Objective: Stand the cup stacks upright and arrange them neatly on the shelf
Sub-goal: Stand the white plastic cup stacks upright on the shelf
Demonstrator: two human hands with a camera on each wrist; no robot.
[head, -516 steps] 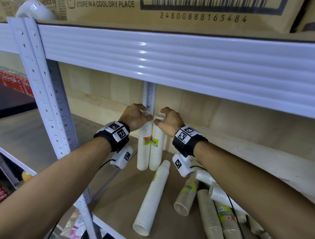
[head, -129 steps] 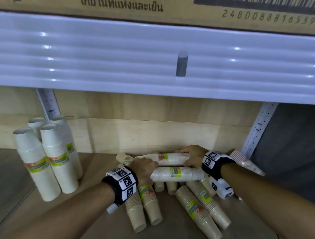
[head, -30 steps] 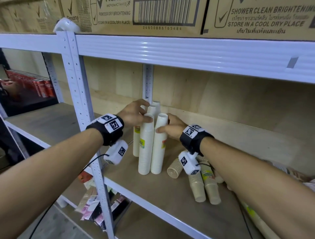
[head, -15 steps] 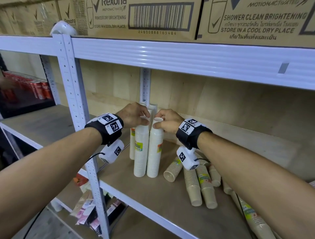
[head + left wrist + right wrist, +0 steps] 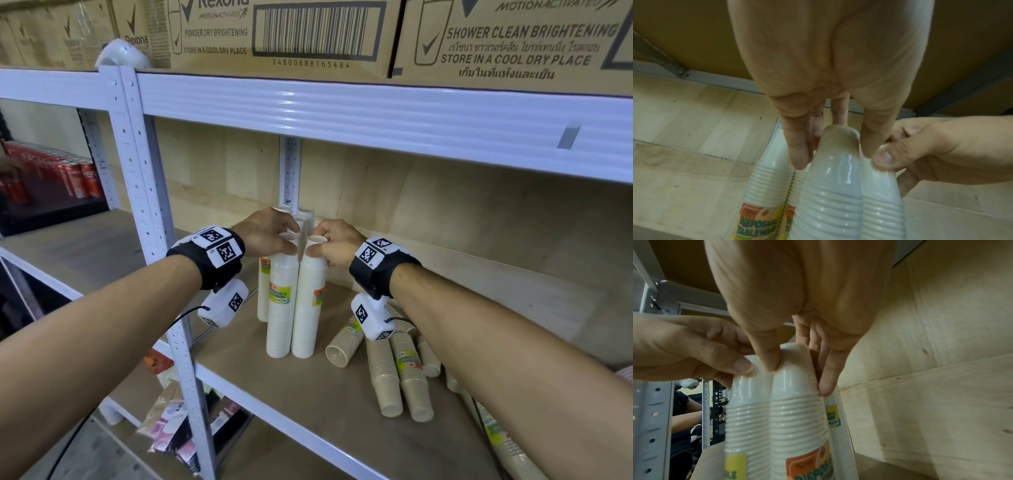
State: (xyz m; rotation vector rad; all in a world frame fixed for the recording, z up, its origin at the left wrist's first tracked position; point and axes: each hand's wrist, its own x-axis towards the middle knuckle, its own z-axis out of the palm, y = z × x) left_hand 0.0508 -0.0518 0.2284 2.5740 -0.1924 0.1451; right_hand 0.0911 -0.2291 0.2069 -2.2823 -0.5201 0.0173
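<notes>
Shop stockroom, white metal racking (image 5: 144, 192), barcoded deodorant cartons (image 5: 308, 34), red cans (image 5: 78, 178)

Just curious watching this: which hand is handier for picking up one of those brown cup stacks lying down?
Probably the right hand: the lying brown cup stacks sit below its wrist, while the left hand is across the upright white stacks.

Rear white stacks (image 5: 284, 214) hide behind hands; brown stacks (image 5: 493, 428) run off-frame.

Glossy ribbed white plastic cup stacks (image 5: 296, 301) stand on a matt wooden shelf (image 5: 308, 404) framed in glossy painted metal.
</notes>
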